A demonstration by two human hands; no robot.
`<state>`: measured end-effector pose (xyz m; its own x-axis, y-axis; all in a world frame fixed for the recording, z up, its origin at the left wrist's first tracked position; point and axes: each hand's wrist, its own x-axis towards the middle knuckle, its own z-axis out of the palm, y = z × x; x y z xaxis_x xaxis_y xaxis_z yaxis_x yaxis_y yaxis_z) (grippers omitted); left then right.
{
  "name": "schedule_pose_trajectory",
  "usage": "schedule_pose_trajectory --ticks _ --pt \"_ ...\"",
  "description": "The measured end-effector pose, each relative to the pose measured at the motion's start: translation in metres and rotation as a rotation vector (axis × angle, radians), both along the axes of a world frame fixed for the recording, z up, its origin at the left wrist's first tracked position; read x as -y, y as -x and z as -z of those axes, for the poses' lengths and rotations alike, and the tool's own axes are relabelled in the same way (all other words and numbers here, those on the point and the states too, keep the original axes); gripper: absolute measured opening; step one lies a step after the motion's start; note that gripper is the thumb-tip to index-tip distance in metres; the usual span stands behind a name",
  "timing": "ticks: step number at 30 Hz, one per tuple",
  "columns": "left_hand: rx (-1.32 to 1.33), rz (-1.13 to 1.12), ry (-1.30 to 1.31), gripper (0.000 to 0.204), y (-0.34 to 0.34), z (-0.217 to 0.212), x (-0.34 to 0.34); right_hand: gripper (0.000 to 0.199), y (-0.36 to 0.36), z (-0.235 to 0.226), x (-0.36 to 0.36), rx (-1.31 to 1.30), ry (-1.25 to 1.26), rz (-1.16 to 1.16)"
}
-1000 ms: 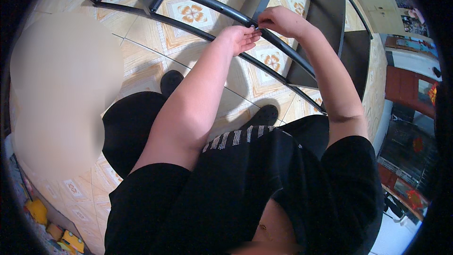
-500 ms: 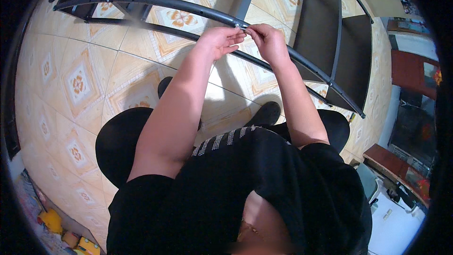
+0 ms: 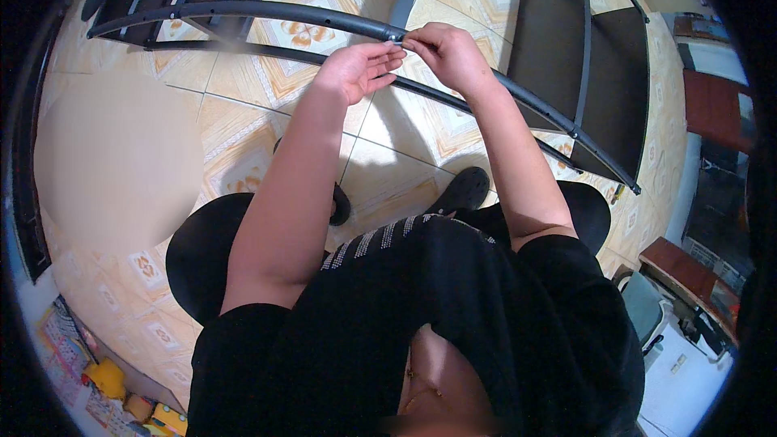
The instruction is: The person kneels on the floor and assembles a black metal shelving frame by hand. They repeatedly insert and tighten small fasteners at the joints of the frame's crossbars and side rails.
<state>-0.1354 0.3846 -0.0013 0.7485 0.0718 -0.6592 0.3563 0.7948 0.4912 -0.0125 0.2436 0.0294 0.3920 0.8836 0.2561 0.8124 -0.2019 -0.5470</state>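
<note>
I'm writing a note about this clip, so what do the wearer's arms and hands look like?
Short black sleeves end near the elbows, leaving both forearms bare. Neither the left hand nor the right hand wears a glove, and no watch or bracelet shows at either wrist.

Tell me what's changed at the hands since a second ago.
The right hand has drawn back from beyond the curved black rail to across it, its forearm swinging inward. The rail's right end now shows. Nothing is visibly taken up or let go. The left hand stays palm showing, beside the right, at the same part of the rail.
</note>
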Motion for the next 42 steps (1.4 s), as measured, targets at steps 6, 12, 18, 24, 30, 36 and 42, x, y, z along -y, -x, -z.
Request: schedule_pose_trajectory --ticks 6,12,18,24,30,36,42 --pt "-0.032 0.015 0.008 0.017 -0.005 0.001 -0.002 0.018 0.011 -0.013 -0.005 -0.019 0.232 0.123" --pt "-0.009 -0.016 0.085 0.016 -0.007 0.005 -0.005 0.021 0.009 -0.014 -0.005 -0.192 0.247 0.192" --pt "-0.047 -0.092 0.194 0.014 -0.016 0.003 -0.007 0.023 -0.007 -0.014 -0.015 -0.266 0.361 0.18" --pt "-0.058 -0.133 0.247 0.016 -0.016 0.003 -0.003 0.02 -0.016 -0.032 -0.026 -0.139 0.427 0.061" --pt "-0.034 -0.108 0.286 0.016 -0.017 0.011 -0.006 0.022 -0.014 -0.044 -0.036 0.078 0.597 -0.039" --pt "-0.053 -0.119 0.08 0.016 -0.02 0.006 -0.003 0.015 0.037 -0.035 -0.03 0.436 0.701 0.105" --pt "-0.121 -0.117 -0.144 0.008 -0.025 0.004 0.001 0.015 0.059 -0.039 -0.055 0.791 0.929 -0.027"
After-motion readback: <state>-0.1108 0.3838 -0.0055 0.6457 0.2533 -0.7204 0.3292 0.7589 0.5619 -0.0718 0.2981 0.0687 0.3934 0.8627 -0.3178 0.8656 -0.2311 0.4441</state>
